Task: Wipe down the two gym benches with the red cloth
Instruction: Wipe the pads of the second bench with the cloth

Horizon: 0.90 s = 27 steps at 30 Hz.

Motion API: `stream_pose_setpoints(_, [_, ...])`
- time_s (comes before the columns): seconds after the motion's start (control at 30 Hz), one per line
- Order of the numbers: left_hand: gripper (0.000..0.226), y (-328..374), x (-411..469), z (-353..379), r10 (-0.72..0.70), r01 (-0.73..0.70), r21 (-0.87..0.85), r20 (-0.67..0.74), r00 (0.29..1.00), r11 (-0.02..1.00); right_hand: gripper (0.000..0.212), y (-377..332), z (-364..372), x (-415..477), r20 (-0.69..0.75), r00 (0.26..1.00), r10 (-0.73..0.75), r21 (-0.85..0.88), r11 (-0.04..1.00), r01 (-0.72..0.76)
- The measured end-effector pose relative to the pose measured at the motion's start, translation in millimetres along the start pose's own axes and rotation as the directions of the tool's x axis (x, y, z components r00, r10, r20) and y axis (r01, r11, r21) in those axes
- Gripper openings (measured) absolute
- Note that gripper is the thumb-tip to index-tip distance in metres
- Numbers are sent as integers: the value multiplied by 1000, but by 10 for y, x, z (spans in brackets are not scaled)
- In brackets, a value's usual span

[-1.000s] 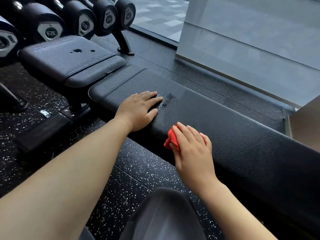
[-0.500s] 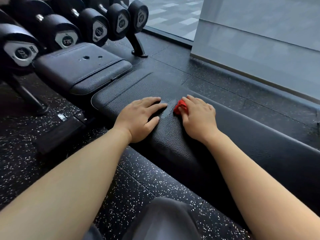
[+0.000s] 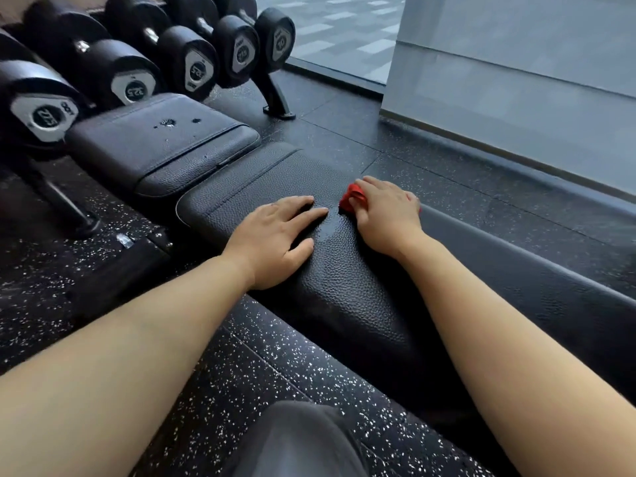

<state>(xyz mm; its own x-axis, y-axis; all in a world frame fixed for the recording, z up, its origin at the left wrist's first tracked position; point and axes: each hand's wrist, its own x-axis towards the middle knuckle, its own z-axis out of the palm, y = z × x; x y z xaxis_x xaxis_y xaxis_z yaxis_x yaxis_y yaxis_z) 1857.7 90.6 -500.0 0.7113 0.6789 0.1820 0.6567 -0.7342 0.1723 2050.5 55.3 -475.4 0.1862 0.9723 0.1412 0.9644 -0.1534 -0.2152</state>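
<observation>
A long black leather bench (image 3: 344,287) runs from the centre to the lower right. My left hand (image 3: 275,239) lies flat on its top with straight fingers. To its right, my right hand (image 3: 387,215) holds the bunched red cloth (image 3: 349,197) and presses it on the bench's far edge; most of the cloth is hidden under the fingers. A second black bench pad (image 3: 155,146) sits at the upper left, end to end with the first, with a few wet spots (image 3: 168,122) on its top.
A rack of black dumbbells (image 3: 137,74) stands right behind the second bench, and its foot (image 3: 278,105) reaches onto the speckled rubber floor. A grey wall (image 3: 516,98) runs along the far right. My knee (image 3: 299,442) shows at the bottom centre.
My right hand has swept the red cloth from the bench's near edge across the top to its far edge. My left hand has stayed flat in the same spot.
</observation>
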Motion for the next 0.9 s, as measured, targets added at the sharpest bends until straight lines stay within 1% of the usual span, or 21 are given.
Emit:
stream_pose_setpoints(0.03, [76, -3, 2, -17, 11, -11, -5, 24, 1000, 1000, 41, -10, -1, -22, -1, 1000, -2, 4, 1000, 2])
stream_pose_setpoints(0.1, [76, -22, 24, -78, 9, -2, -94, 73, 997, 996, 42, -34, -7, -101, 4, 1000, 5, 7, 1000, -5])
stream_pose_setpoints(0.17, [67, -94, 76, -153, -29, 39, -144, 73, 997, 989, 43, -68, -12, -227, 7, 1000, 7, 14, 1000, -7])
stream_pose_setpoints(0.27, [53, -286, 168, -216, -102, 104, -71, 39, 994, 992, 44, -177, -20, -462, 13, 1000, -6, 33, 999, 6])
stream_pose_setpoints(0.37, [55, -434, 218, -178, -168, 170, -23, 69, 983, 985, 43, -281, 10, -635, 1, 1000, -17, 30, 999, 17])
stream_pose_setpoints(0.5, [56, -477, 237, -118, -167, 168, -22, 39, 985, 986, 42, -296, 26, -545, -9, 1000, 6, 34, 999, -6])
stream_pose_setpoints(0.77, [57, -465, 235, -139, -176, 177, -24, 35, 984, 984, 43, -345, 112, 154, 1, 998, 71, 8, 997, -71])
stream_pose_setpoints(0.9, [57, -464, 217, -141, -168, 168, 3, 64, 984, 986, 43, -374, 109, 46, 8, 999, 43, 37, 998, -43])
